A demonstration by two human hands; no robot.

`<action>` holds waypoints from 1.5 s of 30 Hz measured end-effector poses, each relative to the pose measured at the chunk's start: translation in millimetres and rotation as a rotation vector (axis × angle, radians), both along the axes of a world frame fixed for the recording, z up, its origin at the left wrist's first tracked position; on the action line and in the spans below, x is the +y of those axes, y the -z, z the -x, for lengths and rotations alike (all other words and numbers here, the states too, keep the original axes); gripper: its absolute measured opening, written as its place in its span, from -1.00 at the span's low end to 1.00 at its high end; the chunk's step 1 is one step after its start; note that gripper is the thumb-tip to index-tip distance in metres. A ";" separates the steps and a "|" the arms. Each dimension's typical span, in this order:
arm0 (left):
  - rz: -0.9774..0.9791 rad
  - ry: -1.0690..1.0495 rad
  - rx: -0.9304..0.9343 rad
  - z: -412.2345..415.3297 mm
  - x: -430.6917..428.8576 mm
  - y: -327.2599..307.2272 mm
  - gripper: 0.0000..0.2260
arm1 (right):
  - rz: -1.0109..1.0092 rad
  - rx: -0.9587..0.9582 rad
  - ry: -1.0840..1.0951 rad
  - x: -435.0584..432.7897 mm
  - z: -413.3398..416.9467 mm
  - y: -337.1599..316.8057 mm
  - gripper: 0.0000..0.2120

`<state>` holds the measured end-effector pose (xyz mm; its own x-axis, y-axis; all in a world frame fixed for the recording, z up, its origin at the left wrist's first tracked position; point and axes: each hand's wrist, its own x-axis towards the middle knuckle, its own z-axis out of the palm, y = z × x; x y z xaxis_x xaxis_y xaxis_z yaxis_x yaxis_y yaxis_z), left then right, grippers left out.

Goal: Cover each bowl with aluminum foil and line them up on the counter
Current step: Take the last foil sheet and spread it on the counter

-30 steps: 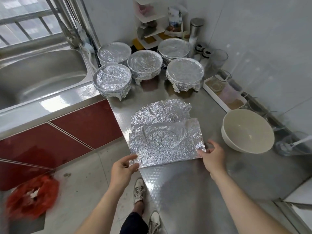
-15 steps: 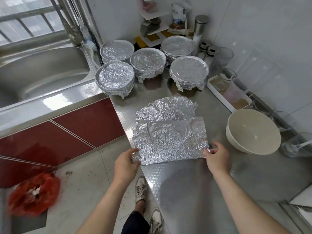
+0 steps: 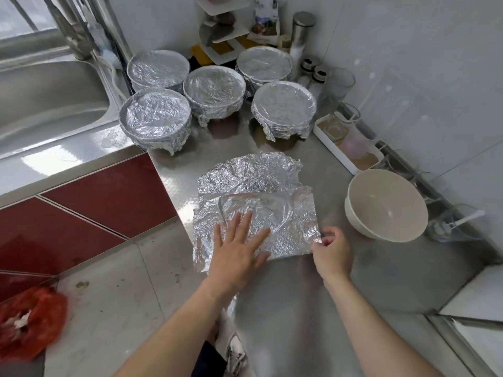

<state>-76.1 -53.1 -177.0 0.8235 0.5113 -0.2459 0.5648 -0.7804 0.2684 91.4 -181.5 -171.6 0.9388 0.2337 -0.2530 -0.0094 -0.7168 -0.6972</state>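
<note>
From my end, the steel counter (image 3: 299, 308) fills most of the head view, running back to a corner. Five covered bowls (image 3: 213, 87) sit there in a loose cluster, two rows and not one line, each with foil crimped over the rim. So I judge the job well along. One bowl is left to cover, and the lining-up may need tidying afterwards.

In front of the cluster the foil (image 3: 285, 213) lies flat and crinkled on the counter, with a round dent in it. Its far edge overlaps a second sheet (image 3: 253, 172) behind it. The bare bowl (image 3: 386, 205) stands upright and empty just to the right of the foil, not touching it.

My left hand (image 3: 236, 254) lies flat on the near part of the foil, fingers straight and spread, pressing it down. My right hand (image 3: 333, 251) pinches the near right corner between thumb and curled fingers.

I read the step as readying this sheet for the last bowl. Next I would lift it clear of the sheet underneath and centre it over the bowl's rim. Then I would fold the edges down all round without tearing it.

As for writing, a pouch (image 3: 265, 14) at the back carries print, but I cannot read any of it.
</note>
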 end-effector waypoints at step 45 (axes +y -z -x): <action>-0.103 0.052 -0.008 -59.3 9.3 19.1 -0.43 | -0.203 0.351 -0.102 10.9 -29.9 7.6 -0.75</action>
<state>-16.7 -43.8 -196.1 0.8512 0.4900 -0.1880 0.5210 -0.8322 0.1896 121.3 -170.7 -179.2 0.7732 0.3990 -0.4929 -0.2081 -0.5746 -0.7915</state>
